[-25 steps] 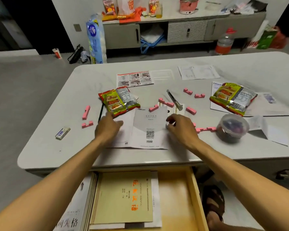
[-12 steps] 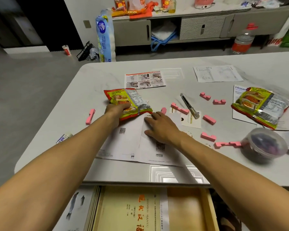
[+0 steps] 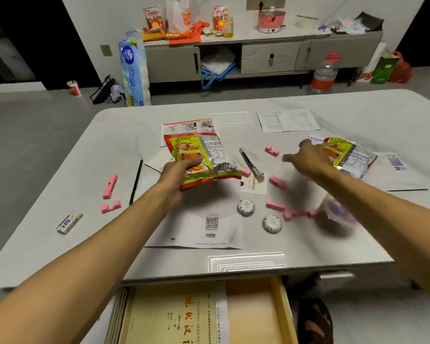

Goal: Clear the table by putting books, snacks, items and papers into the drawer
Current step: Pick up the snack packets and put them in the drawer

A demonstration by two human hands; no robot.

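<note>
The snack packet (image 3: 199,157) is gripped by the left hand (image 3: 176,180) at the centre of the frame. Its lower end is wrapped by fingers and thumb, and it appears raised off the table (image 3: 60,170). The right hand (image 3: 308,160) is stretched out, fingers spread and holding nothing, toward the second packet (image 3: 350,157) at the right of the frame. This hand is blurred, so whether its fingertips touch the wrapper cannot be told.

The second packet lies on papers (image 3: 407,175), with its long axis running from upper left to lower right. Its upper-left end is turned toward the right hand, which is much the nearer of the two. The open drawer (image 3: 281,311) is seen at the bottom centre, below both hands, with a book (image 3: 174,316) in its left part and bare wood at its right. It is judged that both packets are to be brought down the frame to it.
</note>
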